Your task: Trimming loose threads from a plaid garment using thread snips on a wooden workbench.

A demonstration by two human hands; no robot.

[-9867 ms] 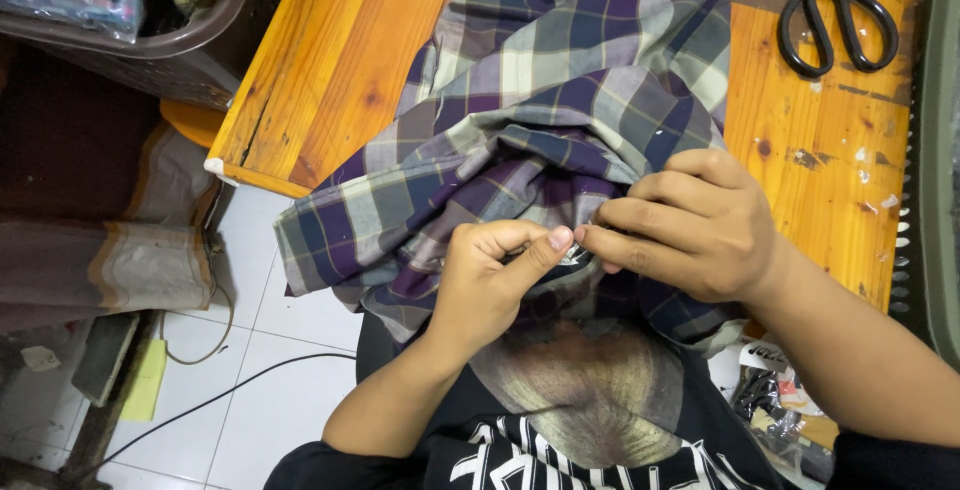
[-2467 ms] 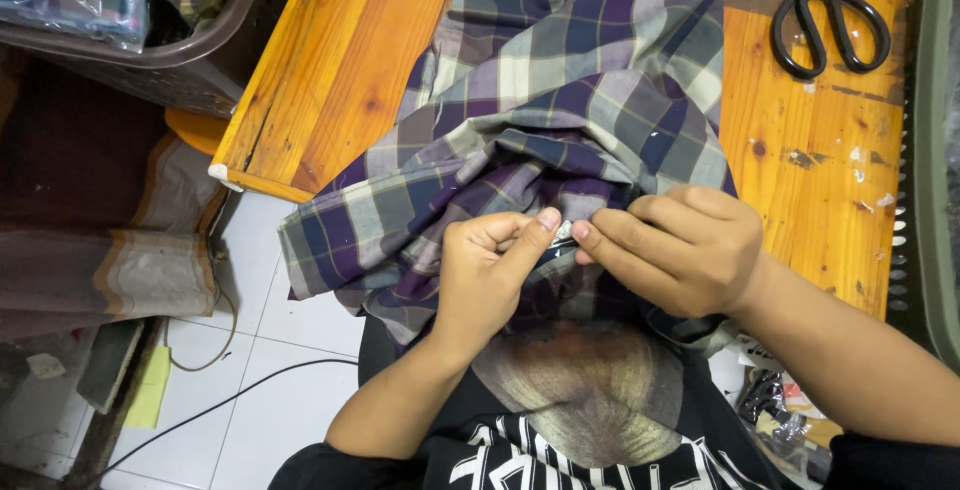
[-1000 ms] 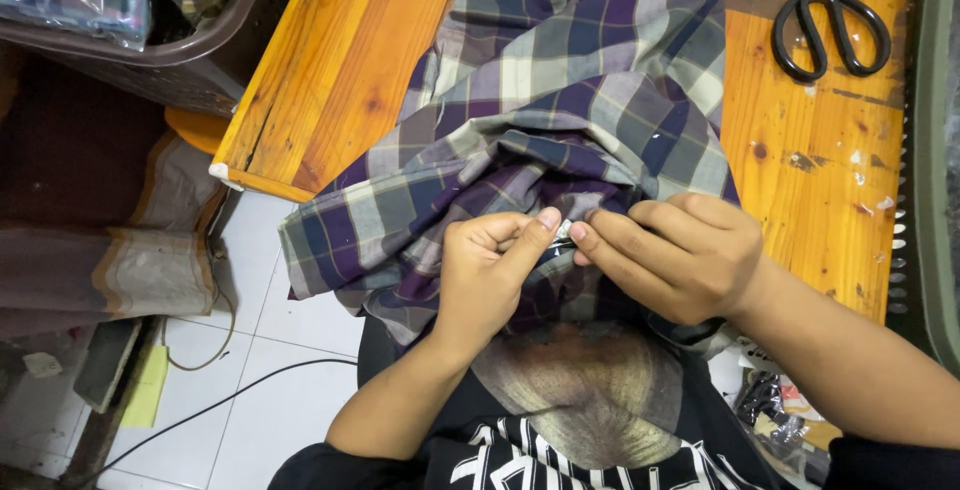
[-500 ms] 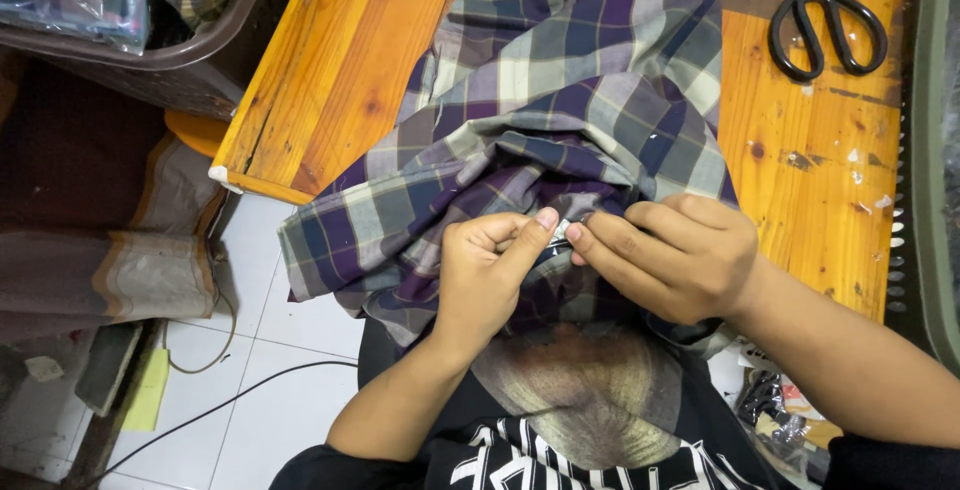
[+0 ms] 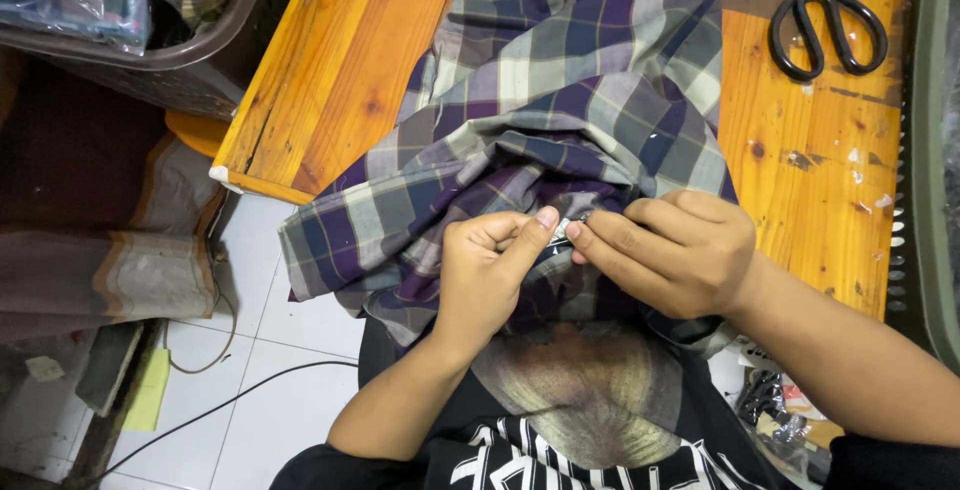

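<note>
The plaid shirt (image 5: 560,100) lies half on the wooden worktop (image 5: 340,60) and half in the person's lap. It looks soft, light and floppy, so pinching a fold works best. The left hand (image 5: 485,275) and right hand (image 5: 675,250) have their grip pinched together on one small fold. Black scissors (image 5: 825,15) lie well apart. White floor tiles (image 5: 270,390) show below.

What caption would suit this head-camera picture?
Both hands, left hand and right hand, pinch a plaid shirt on a wooden table, scissors nearby.

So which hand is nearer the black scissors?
Right hand. It lies below the scissors on the plaid shirt; the left hand is farther left.
</note>
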